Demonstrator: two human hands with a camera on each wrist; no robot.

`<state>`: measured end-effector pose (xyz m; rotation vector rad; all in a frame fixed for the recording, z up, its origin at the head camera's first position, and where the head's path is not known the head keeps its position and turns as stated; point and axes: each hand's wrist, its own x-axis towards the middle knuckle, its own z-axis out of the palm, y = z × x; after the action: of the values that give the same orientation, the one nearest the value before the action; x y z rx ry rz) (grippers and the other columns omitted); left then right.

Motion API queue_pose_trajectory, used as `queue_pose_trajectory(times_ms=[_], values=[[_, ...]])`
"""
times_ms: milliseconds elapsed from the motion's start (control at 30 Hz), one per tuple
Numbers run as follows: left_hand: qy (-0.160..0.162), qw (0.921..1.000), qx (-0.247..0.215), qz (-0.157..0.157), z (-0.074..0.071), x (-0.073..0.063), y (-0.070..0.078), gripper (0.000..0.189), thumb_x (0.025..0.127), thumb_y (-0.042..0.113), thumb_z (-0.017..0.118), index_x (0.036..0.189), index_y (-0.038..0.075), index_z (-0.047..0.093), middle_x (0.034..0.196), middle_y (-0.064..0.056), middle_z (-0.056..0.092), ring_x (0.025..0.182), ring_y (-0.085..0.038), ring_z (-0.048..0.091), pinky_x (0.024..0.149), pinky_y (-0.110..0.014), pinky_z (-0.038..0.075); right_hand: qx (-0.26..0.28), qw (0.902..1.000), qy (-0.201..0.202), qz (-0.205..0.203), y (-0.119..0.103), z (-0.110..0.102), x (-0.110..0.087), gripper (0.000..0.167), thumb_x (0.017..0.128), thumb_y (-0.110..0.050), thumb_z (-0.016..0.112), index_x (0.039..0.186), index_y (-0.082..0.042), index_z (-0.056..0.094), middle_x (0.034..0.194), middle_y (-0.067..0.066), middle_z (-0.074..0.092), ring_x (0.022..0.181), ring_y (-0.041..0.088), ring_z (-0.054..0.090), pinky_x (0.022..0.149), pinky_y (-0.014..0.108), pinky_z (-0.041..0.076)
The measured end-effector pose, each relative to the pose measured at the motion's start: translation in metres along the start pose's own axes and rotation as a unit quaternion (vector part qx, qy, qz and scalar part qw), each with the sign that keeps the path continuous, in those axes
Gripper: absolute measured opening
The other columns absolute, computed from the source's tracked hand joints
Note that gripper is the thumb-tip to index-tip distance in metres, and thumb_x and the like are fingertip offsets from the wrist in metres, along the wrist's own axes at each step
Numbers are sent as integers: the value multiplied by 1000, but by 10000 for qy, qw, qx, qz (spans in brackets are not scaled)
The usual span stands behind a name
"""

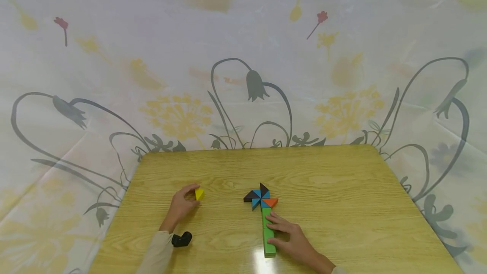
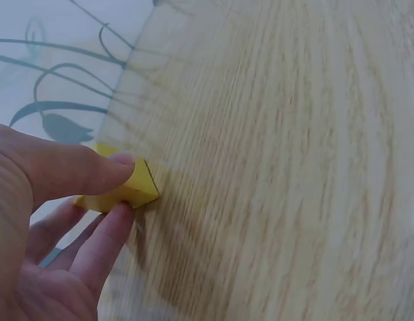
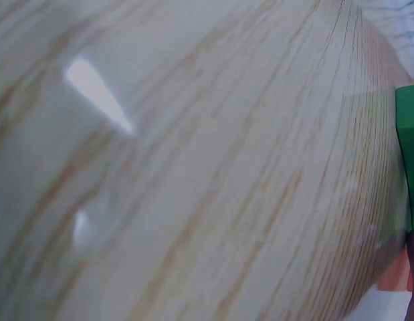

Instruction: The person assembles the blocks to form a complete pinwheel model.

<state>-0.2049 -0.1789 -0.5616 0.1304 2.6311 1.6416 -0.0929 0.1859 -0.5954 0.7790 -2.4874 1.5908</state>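
Note:
Between thumb and fingers, my left hand (image 1: 181, 205) pinches a yellow wedge-shaped block (image 2: 136, 189), left of the other blocks. Mid-table lies a pinwheel shape of small triangular blocks: blue triangles (image 1: 256, 202) round the centre, with dark triangles (image 1: 250, 195) and an orange triangle (image 1: 270, 202) outside them. A long green strip of block (image 1: 269, 246) runs from its lower side toward the near edge. My right hand (image 1: 292, 240) touches the strip's right side and top with fingertips and thumb. In the right wrist view, only the green strip's end (image 3: 408, 110) and part of a finger show.
The blocks lie on a wood-grain table (image 1: 342, 189) with a glossy surface. Behind and beside it hangs a pale sheet (image 1: 243, 33) printed with flowers. A black device (image 1: 181, 239) sits at my left wrist.

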Motion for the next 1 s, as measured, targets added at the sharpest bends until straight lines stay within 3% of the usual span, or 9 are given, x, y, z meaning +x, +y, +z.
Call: queue_pose_trajectory(times_ms=[200,433,600,1000], values=[[103,9985,-527,-69,5,-2,-2,52,74,-13,73,124,-6,58,128,-20,52,119,-38,50,90,-35,49,-13,10000,-1,-9,1,0,0,44,81,-26,74,119,-5,66,133,11,55,130,30,40,104,19,31],[296,9965,-777,87,12,-9,2,49,74,-6,77,120,-10,58,124,-23,51,114,-40,53,88,-34,51,-36,10000,16,-71,0,0,0,44,81,-26,74,118,-4,66,132,12,55,131,29,40,104,18,30],[264,9948,-977,76,17,-14,3,49,75,-2,77,119,-9,59,123,-24,52,111,-41,55,86,-34,52,-23,9999,28,-149,-2,-1,1,44,81,-24,74,119,-3,65,131,14,55,130,28,41,103,17,30],[279,9976,-506,373,33,-24,4,43,73,3,81,112,-2,64,112,-16,54,106,-35,58,89,-38,51,95,9999,-51,-5,-2,-1,0,44,81,-23,73,120,-3,65,133,12,54,131,31,39,103,16,30]])
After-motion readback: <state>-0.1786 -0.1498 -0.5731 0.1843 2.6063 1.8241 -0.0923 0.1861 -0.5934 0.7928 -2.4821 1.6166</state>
